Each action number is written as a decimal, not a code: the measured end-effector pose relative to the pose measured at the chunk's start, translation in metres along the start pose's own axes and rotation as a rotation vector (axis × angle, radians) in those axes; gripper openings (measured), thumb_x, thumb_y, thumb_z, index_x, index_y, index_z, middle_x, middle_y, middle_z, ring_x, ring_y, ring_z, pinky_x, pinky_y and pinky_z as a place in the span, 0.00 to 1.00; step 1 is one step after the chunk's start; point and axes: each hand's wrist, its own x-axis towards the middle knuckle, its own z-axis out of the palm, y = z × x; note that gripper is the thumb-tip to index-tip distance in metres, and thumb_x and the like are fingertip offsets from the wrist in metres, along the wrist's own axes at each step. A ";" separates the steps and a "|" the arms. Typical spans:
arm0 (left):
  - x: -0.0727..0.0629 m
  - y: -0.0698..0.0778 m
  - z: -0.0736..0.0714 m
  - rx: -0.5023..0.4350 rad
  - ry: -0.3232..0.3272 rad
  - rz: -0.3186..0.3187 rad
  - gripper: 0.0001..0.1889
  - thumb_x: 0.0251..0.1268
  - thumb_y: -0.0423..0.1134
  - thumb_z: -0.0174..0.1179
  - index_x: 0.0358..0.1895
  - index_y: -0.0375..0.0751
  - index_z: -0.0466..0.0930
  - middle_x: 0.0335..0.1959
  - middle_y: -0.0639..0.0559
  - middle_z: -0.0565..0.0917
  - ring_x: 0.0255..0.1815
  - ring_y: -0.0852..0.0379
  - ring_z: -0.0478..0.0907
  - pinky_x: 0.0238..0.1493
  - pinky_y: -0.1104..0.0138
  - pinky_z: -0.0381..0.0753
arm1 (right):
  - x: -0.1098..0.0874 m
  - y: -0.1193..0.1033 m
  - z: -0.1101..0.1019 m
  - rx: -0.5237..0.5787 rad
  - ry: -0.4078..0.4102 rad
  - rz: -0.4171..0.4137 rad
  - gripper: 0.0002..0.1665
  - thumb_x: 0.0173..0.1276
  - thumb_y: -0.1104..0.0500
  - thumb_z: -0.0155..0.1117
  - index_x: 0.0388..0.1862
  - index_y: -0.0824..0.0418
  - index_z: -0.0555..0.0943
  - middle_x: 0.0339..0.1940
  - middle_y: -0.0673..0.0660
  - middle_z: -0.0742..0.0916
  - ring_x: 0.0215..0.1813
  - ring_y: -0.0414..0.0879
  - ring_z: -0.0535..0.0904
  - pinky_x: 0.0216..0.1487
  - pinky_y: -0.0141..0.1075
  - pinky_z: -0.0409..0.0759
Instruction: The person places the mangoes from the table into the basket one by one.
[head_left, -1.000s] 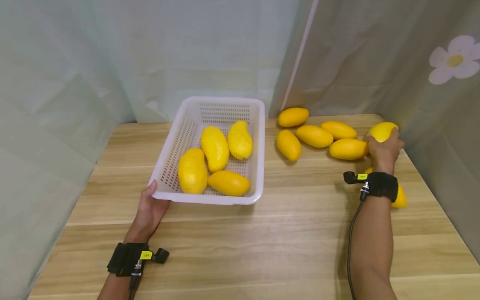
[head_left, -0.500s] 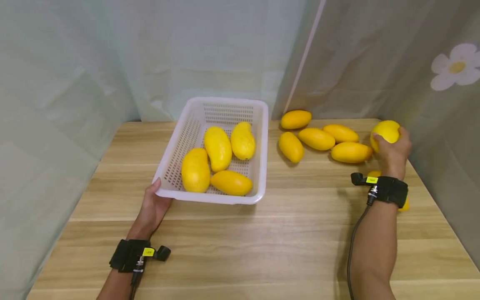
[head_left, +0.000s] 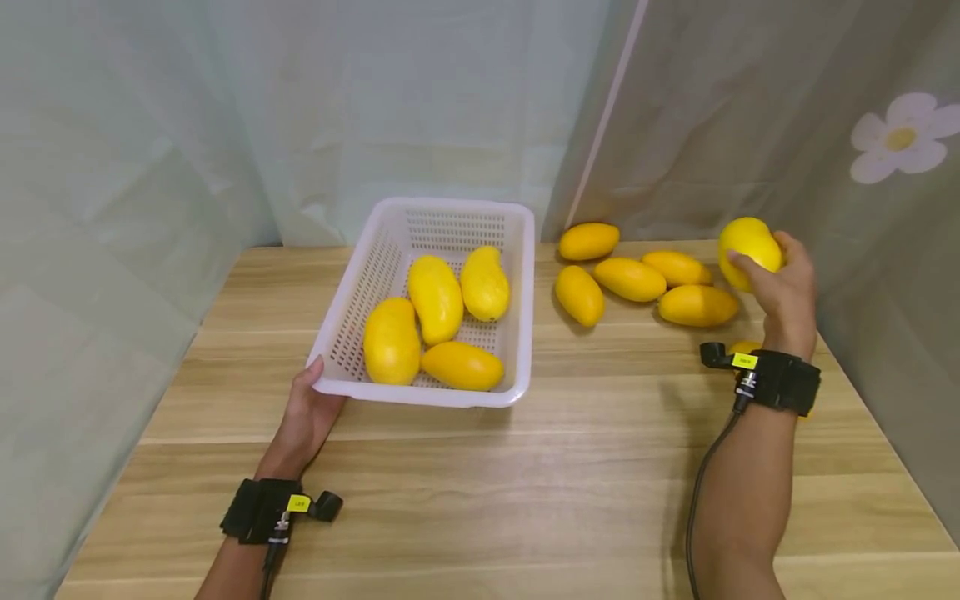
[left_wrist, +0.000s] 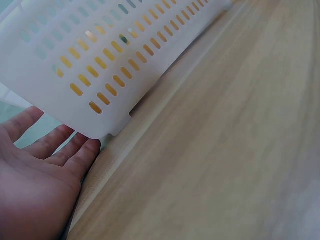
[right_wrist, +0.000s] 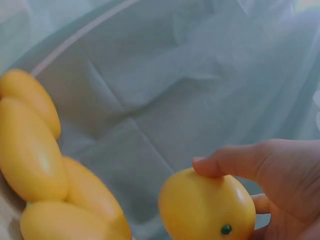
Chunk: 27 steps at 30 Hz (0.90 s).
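Observation:
In the head view, my right hand (head_left: 787,287) grips a yellow mango (head_left: 748,252), held up at the far right above the table. The right wrist view shows the thumb (right_wrist: 212,166) on top of this mango (right_wrist: 207,207), with a small green stem spot facing the camera. My left hand (head_left: 306,417) holds the near left corner of a white plastic basket (head_left: 423,396), thumb at the rim. Seen from the left wrist, its fingers (left_wrist: 80,150) touch the basket's corner (left_wrist: 95,125) from outside. Several mangoes lie inside the basket, such as this one (head_left: 392,342).
Several mangoes (head_left: 630,279) lie grouped at the back of the wooden table (head_left: 585,475), right of the basket. Behind my right wrist another mango (head_left: 745,347) is mostly hidden. Curtains (head_left: 420,100) border the table at the back and sides. A cable (head_left: 693,500) runs along my right forearm.
My right hand has lifted the mango from the back right corner of the table and shifted it slightly left. The left hand stays at the basket, which has barely moved.

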 end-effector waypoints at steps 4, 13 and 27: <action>0.000 0.001 0.001 0.009 0.004 0.003 0.27 0.70 0.53 0.30 0.71 0.58 0.45 0.70 0.52 0.45 0.66 0.47 0.46 0.62 0.54 0.44 | -0.002 -0.007 0.004 0.040 -0.051 -0.013 0.53 0.51 0.41 0.67 0.71 0.44 0.49 0.69 0.53 0.56 0.61 0.50 0.55 0.59 0.42 0.57; 0.000 0.004 0.001 0.019 -0.003 0.007 0.28 0.70 0.53 0.30 0.71 0.58 0.43 0.71 0.53 0.45 0.66 0.47 0.45 0.62 0.54 0.43 | -0.018 -0.033 0.015 0.107 -0.157 -0.079 0.50 0.53 0.43 0.67 0.71 0.43 0.52 0.69 0.52 0.55 0.59 0.50 0.55 0.58 0.44 0.55; 0.000 0.000 0.001 0.031 0.022 0.000 0.26 0.70 0.52 0.29 0.71 0.59 0.44 0.71 0.54 0.45 0.67 0.49 0.44 0.62 0.53 0.41 | -0.049 -0.063 0.040 0.088 -0.315 -0.248 0.42 0.58 0.47 0.64 0.69 0.43 0.56 0.67 0.53 0.58 0.59 0.51 0.57 0.59 0.46 0.55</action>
